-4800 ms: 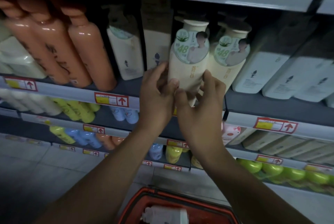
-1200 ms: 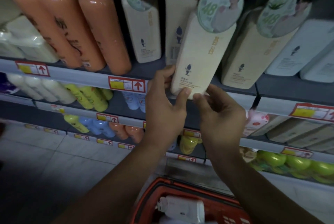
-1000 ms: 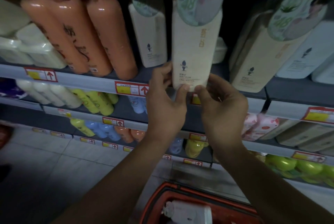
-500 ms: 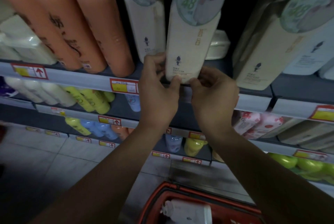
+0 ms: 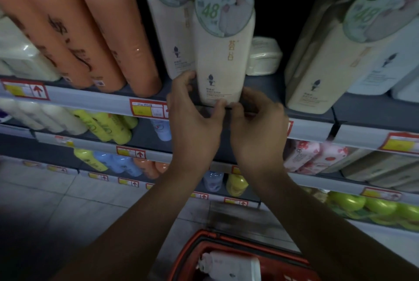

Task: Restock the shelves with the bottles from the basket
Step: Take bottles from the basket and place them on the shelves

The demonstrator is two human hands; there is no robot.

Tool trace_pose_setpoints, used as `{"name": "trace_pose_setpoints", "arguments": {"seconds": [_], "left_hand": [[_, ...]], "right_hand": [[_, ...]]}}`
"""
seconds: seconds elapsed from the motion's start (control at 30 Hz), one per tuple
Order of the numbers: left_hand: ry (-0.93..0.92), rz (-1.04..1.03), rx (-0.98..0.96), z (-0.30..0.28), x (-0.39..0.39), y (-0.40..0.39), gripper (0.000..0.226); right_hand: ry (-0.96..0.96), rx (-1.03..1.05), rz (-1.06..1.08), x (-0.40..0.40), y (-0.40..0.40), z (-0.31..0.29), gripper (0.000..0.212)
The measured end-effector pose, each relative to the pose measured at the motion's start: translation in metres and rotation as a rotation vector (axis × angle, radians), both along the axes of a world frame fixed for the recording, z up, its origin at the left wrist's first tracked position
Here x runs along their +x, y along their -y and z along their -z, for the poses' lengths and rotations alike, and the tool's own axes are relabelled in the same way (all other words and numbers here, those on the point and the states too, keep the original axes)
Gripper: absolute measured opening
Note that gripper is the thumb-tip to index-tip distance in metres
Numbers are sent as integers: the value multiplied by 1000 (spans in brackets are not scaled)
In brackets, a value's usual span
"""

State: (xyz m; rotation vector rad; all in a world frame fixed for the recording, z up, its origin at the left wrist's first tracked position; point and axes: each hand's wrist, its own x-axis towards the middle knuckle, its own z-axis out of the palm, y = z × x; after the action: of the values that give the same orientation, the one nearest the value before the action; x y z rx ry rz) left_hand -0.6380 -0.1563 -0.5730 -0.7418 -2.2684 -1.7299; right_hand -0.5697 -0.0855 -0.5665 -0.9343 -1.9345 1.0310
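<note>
Bottle (image 5: pixel 223 53) is the cream-coloured one with the round "48" tag at its neck, standing pretty much upright on the shelf (image 5: pixel 90 99), its long axis running straight up and its base right at the front lip. It sits directly above and just beyond both sets of fingertips, so anything that happens next is a push away from the body, deeper into the shelf.

Left hand (image 5: pixel 192 122) has its fingers curled round the lower left side of the bottle with the thumb pressed on the bottom front edge. Right hand (image 5: pixel 256 126) is pinching the lower right corner, thumb nearly meeting the other thumb. Both are holding it, neither has let go. They look about equally close, honestly.

Just left is a matching cream bottle (image 5: pixel 172 38), and beyond that the tall orange bottles (image 5: pixel 118 31). There's a dark gap to the right, then more cream ones (image 5: pixel 328 65).

Red basket (image 5: pixel 188 251) down below has a white bottle (image 5: pixel 229 265) in it, so my guess is there's more to stock.
</note>
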Motion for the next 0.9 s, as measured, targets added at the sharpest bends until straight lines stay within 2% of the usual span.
{"name": "trace_pose_setpoints", "arguments": {"seconds": [0.1,0.2,0.4,0.53,0.73,0.9], "left_hand": [[33,-15,74,-4,10,-1,74],[88,-15,117,-7,17,0,79],[64,-39,131,-7,45,13,64],[142,-47,115,7,75,24,57],[261,42,43,36,114,37,50],[430,75,0,86,140,46,41]], "right_hand": [[1,100,107,11,8,-10,31],[6,74,81,20,9,-18,39],[-6,41,18,45,9,-28,37],[20,18,5,65,12,-24,34],[67,-13,-17,109,23,12,38],[173,-121,2,154,33,75,39]]}}
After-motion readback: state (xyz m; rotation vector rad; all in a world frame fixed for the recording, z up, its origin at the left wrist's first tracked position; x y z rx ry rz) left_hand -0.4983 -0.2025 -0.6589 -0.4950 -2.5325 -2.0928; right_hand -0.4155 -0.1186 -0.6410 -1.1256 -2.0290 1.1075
